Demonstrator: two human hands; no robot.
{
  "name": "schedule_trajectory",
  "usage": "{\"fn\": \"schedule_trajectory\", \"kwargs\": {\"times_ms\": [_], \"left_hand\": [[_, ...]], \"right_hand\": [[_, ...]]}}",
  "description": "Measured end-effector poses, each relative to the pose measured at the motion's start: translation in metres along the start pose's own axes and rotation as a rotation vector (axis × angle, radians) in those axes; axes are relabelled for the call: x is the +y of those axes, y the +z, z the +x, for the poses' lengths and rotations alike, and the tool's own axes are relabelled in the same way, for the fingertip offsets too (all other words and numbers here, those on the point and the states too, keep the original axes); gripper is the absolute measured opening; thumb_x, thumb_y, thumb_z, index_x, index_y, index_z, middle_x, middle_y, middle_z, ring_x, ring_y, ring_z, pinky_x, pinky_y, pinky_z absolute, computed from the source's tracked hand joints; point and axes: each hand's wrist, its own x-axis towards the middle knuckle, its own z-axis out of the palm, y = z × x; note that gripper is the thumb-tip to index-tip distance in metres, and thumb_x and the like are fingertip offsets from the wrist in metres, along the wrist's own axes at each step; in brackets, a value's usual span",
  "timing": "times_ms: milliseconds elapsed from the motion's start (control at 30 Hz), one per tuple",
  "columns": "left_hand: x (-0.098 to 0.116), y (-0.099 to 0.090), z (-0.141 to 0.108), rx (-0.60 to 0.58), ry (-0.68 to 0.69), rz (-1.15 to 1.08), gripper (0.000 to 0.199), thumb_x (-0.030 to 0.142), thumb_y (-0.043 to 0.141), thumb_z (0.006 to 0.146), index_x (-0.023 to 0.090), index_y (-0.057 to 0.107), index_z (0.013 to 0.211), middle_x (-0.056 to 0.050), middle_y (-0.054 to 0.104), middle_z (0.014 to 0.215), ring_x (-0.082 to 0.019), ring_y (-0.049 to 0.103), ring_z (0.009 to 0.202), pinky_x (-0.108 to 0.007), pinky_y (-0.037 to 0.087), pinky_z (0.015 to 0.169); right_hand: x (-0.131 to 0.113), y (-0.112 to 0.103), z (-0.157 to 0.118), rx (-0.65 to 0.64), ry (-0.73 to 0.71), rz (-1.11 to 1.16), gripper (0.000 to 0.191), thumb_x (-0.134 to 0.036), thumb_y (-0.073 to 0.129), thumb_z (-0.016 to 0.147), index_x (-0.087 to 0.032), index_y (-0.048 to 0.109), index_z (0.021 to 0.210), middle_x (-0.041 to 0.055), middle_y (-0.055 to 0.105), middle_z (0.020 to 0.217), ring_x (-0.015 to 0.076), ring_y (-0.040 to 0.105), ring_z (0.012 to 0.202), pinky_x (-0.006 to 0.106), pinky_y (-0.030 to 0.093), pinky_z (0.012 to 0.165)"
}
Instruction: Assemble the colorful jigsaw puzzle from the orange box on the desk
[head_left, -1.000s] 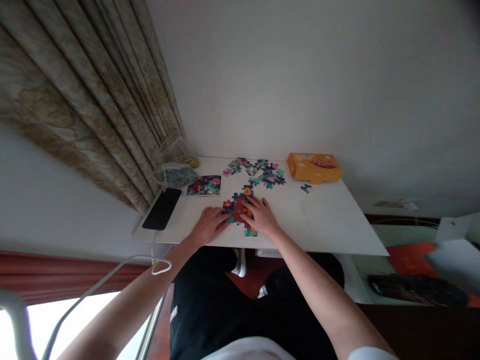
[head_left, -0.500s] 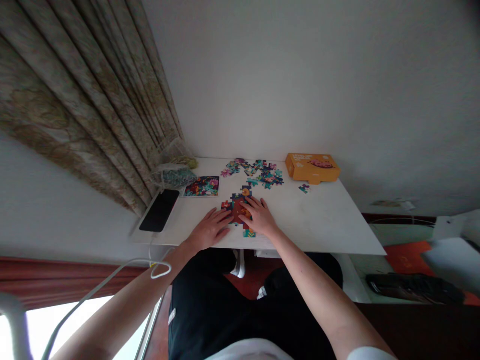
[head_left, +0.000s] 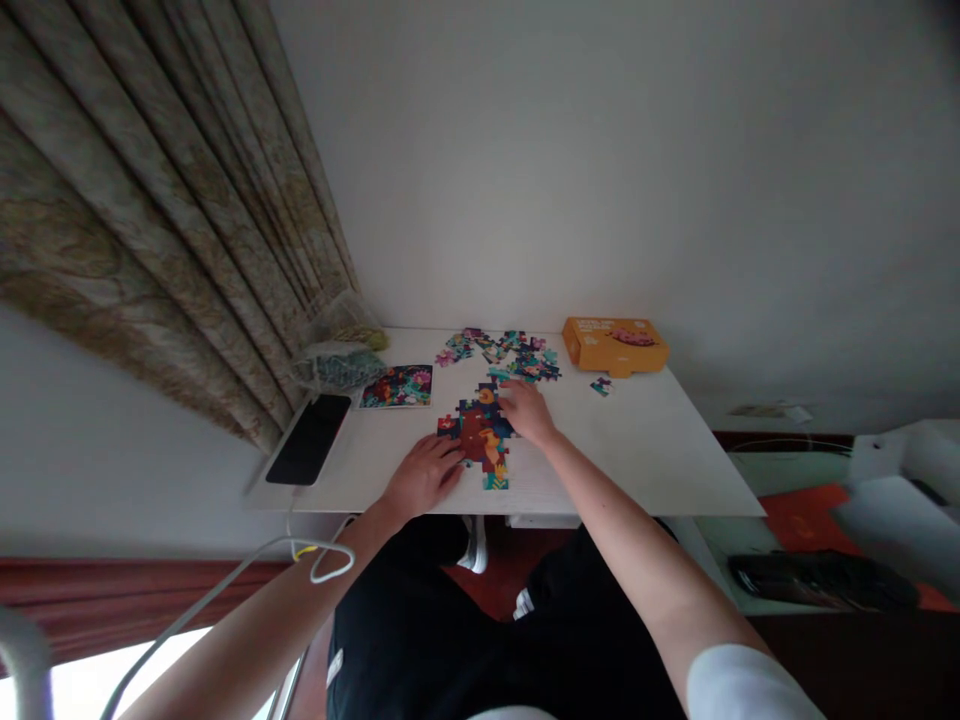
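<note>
A partly joined jigsaw puzzle (head_left: 472,430), with brown, dark blue and orange parts, lies near the front of the white table. My left hand (head_left: 425,475) rests flat, its fingertips on the puzzle's lower left edge. At the upper right side of the puzzle is my right hand (head_left: 527,412), its fingers curved and thumb apart, with no piece visible in it. Just beyond its fingertips is a heap of loose puzzle pieces (head_left: 536,362). A printed picture card (head_left: 397,387) in similar colours lies to the left of the puzzle.
An orange puzzle box (head_left: 616,345) stands at the back right, with a small piece cluster (head_left: 602,386) before it. On the left are a black phone (head_left: 309,440) with a white cable (head_left: 247,560) and clear plastic bags (head_left: 341,355). A wall and a curtain border the table (head_left: 622,460).
My right hand has lifted off the puzzle and shifted away from me toward its upper right, uncovering the orange figure. My left hand stays at the puzzle's left edge. The view tilts slightly.
</note>
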Motion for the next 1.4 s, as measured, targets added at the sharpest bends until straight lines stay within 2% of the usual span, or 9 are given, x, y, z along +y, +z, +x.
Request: {"fn": "schedule_trajectory", "kwargs": {"times_ms": [233, 367, 533, 700, 867, 967, 1100, 1267, 1400], "left_hand": [[0.0, -0.003, 0.0, 0.009, 0.013, -0.007, 0.027, 0.027, 0.056, 0.099, 0.023, 0.076, 0.118, -0.011, 0.074, 0.125, -0.028, 0.066, 0.12, -0.051, 0.051, 0.109], [-0.001, -0.003, 0.0, -0.001, 0.003, -0.007, 0.028, 0.027, 0.054, 0.1, 0.023, 0.076, 0.119, -0.01, 0.074, 0.126, -0.028, 0.066, 0.12, -0.052, 0.052, 0.108], [0.0, -0.004, -0.001, -0.003, -0.014, -0.003, 0.026, 0.027, 0.058, 0.097, 0.024, 0.076, 0.115, -0.01, 0.074, 0.126, -0.028, 0.067, 0.116, -0.051, 0.053, 0.106], [0.0, -0.004, 0.0, -0.009, -0.014, -0.002, 0.025, 0.021, 0.058, 0.095, 0.023, 0.076, 0.113, -0.008, 0.075, 0.124, -0.028, 0.067, 0.114, -0.05, 0.053, 0.105], [-0.001, -0.003, 0.0, -0.001, -0.012, 0.013, 0.024, 0.021, 0.058, 0.095, 0.023, 0.074, 0.113, -0.008, 0.074, 0.125, -0.028, 0.067, 0.114, -0.05, 0.052, 0.105], [-0.001, -0.003, 0.0, 0.001, -0.023, 0.002, 0.024, 0.024, 0.057, 0.097, 0.023, 0.073, 0.115, -0.008, 0.074, 0.126, -0.028, 0.067, 0.114, -0.052, 0.051, 0.105], [-0.002, -0.005, -0.002, 0.007, -0.029, -0.022, 0.026, 0.028, 0.054, 0.1, 0.023, 0.07, 0.119, -0.009, 0.073, 0.125, -0.028, 0.067, 0.115, -0.054, 0.049, 0.108], [0.002, -0.003, 0.01, 0.204, -0.123, -0.071, 0.024, 0.027, 0.052, 0.102, 0.026, 0.068, 0.12, -0.01, 0.069, 0.129, -0.027, 0.065, 0.12, -0.052, 0.051, 0.108], [0.02, 0.005, 0.054, 0.372, -0.219, -0.204, 0.024, 0.023, 0.052, 0.101, 0.025, 0.066, 0.121, -0.01, 0.066, 0.129, -0.025, 0.063, 0.121, -0.047, 0.054, 0.107]], "right_hand": [[0.008, -0.002, 0.057, -0.158, -0.044, -0.202, 0.05, -0.013, 0.056, 0.092, -0.02, 0.062, 0.141, 0.01, 0.066, 0.142, 0.0285, 0.058, 0.13, 0.042, 0.043, 0.113], [0.013, 0.003, 0.069, -0.197, -0.032, -0.243, 0.055, -0.017, 0.058, 0.094, -0.025, 0.057, 0.148, 0.008, 0.063, 0.147, 0.032, 0.058, 0.132, 0.046, 0.044, 0.111], [0.016, -0.002, 0.072, -0.174, 0.009, -0.232, 0.047, -0.029, 0.06, 0.098, -0.025, 0.06, 0.145, 0.0088, 0.069, 0.138, 0.0338, 0.057, 0.13, 0.046, 0.046, 0.106], [0.018, -0.01, 0.057, -0.12, -0.004, -0.252, 0.039, -0.036, 0.055, 0.102, -0.023, 0.065, 0.137, 0.0109, 0.069, 0.134, 0.0333, 0.055, 0.128, 0.046, 0.044, 0.105], [0.037, -0.014, 0.021, -0.005, -0.062, -0.251, 0.035, -0.036, 0.046, 0.105, -0.022, 0.071, 0.125, 0.0111, 0.066, 0.139, 0.0312, 0.053, 0.13, 0.047, 0.04, 0.106], [0.06, -0.024, -0.001, 0.075, 0.039, -0.263, 0.036, -0.036, 0.045, 0.104, -0.02, 0.071, 0.124, 0.014, 0.063, 0.142, 0.0316, 0.052, 0.13, 0.049, 0.04, 0.105], [0.092, -0.039, -0.024, 0.201, 0.257, -0.3, 0.037, -0.035, 0.048, 0.1, -0.017, 0.071, 0.124, 0.0195, 0.062, 0.141, 0.0357, 0.052, 0.128, 0.055, 0.037, 0.106], [0.116, -0.039, -0.029, 0.358, 0.557, -0.262, 0.049, -0.044, 0.044, 0.1, -0.014, 0.066, 0.132, 0.0268, 0.057, 0.143, 0.0432, 0.048, 0.132, 0.069, 0.032, 0.107], [0.117, -0.033, -0.024, 0.369, 0.524, -0.238, 0.053, -0.047, 0.039, 0.101, -0.012, 0.064, 0.132, 0.0277, 0.059, 0.14, 0.0429, 0.048, 0.132, 0.074, 0.024, 0.111]]}}
